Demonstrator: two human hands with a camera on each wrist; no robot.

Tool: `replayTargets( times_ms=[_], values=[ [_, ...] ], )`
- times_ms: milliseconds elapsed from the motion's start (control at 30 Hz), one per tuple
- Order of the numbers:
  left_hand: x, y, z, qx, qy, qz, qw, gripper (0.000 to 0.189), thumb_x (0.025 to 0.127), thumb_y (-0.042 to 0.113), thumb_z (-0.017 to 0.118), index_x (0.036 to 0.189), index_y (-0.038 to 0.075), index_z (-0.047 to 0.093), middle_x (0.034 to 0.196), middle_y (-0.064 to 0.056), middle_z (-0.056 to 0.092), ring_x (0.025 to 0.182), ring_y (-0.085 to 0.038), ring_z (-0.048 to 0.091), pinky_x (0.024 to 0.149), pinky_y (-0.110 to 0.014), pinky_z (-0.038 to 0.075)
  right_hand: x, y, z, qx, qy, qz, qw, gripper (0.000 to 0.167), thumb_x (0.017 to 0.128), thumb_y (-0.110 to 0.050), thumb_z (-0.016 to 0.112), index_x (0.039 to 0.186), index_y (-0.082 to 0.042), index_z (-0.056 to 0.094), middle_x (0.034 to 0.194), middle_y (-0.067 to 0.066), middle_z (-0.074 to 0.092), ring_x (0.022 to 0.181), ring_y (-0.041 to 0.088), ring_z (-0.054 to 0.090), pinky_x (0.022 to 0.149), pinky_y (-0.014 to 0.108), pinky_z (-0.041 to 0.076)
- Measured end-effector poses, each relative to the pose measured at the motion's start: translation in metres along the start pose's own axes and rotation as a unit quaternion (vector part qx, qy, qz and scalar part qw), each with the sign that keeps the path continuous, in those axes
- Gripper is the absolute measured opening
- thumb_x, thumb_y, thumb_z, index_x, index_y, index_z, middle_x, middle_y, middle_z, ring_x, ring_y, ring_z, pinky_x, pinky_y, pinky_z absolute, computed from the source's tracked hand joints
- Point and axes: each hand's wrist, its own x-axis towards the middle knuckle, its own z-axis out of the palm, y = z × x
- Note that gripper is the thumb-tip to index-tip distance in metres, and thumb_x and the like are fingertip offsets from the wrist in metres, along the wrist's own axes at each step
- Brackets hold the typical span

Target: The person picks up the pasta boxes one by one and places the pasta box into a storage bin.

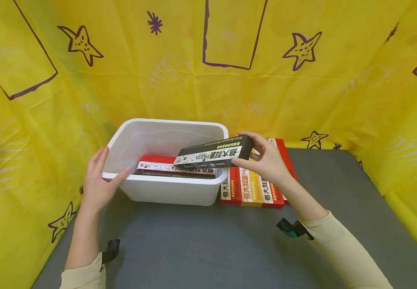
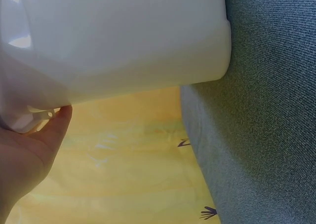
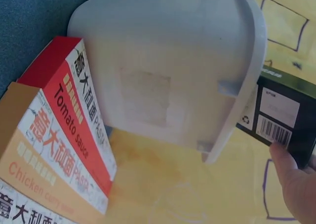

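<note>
My left hand (image 1: pixel 98 180) grips the left rim of a white plastic bin (image 1: pixel 172 192), thumb over the front edge. In the left wrist view, fingers (image 2: pixel 57 130) reach the underside of that rim. With my right hand (image 1: pixel 266 158) I hold a black pasta box (image 1: pixel 212 154) by its right end, thumb on the near side. It tilts down to the left, its far end over the bin's opening. Inside the bin lie a red pasta box (image 1: pixel 158 158) and, by the front wall, another black box (image 1: pixel 174 175). The right wrist view shows the held box's barcode label (image 3: pixel 274 130).
Right of the bin, several red and yellow pasta boxes (image 1: pixel 252 188) stand side by side on the grey tabletop (image 1: pixel 194 241), marked tomato sauce and chicken curry. My right forearm passes over them. A yellow patterned curtain (image 1: pixel 179 88) encloses the table's back and sides.
</note>
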Motion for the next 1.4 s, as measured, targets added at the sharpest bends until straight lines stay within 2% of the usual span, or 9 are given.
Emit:
replayTargets(
  times_ms=[367,733,933,1100,1400],
  values=[
    [0.000,0.000,0.000,0.002,-0.005,-0.006,1.0000,0.084,0.086,0.031,0.072,0.155,0.019,0.027,0.159,-0.011,0.020,0.139,-0.041,0.023,0.106,-0.070,0.019,0.008,0.010,0.008,-0.016,-0.010,0.018,0.9997,0.065,0.077,-0.018,0.084,0.135,-0.019,0.055,0.133,0.001,0.055,0.122,0.020,0.055,0.096,0.036,0.049],
    [0.000,0.000,-0.001,0.003,-0.003,-0.002,1.0000,0.084,0.086,0.031,0.072,0.155,0.018,0.028,0.158,-0.012,0.021,0.139,-0.042,0.024,0.105,-0.071,0.019,0.015,0.015,0.016,-0.063,0.030,0.012,0.9975,0.070,0.074,-0.023,0.087,0.135,-0.013,0.055,0.127,0.003,0.058,0.119,0.017,0.054,0.098,0.029,0.047],
    [0.000,0.000,-0.001,0.005,-0.005,-0.005,1.0000,0.084,0.086,0.032,0.072,0.155,0.019,0.028,0.159,-0.012,0.020,0.139,-0.041,0.023,0.105,-0.071,0.019,0.021,0.020,0.021,-0.071,0.039,0.003,0.9967,0.069,0.074,-0.024,0.087,0.134,-0.009,0.057,0.126,0.004,0.059,0.118,0.017,0.054,0.099,0.038,0.047],
    [0.000,0.000,-0.001,0.004,-0.007,-0.014,0.9999,0.084,0.086,0.033,0.072,0.156,0.021,0.027,0.159,-0.010,0.019,0.140,-0.040,0.022,0.105,-0.071,0.020,0.027,0.023,0.026,-0.088,0.038,-0.004,0.9954,0.071,0.074,-0.025,0.086,0.135,-0.004,0.056,0.125,0.006,0.062,0.119,0.018,0.055,0.098,0.034,0.048],
    [0.000,0.000,0.000,0.003,-0.006,-0.014,0.9999,0.084,0.086,0.033,0.072,0.156,0.022,0.027,0.159,-0.010,0.019,0.140,-0.040,0.022,0.106,-0.071,0.019,0.033,0.027,0.035,-0.090,0.031,-0.009,0.9954,0.073,0.074,-0.022,0.086,0.137,-0.003,0.054,0.127,0.007,0.062,0.119,0.020,0.057,0.098,0.030,0.047]
  ],
)
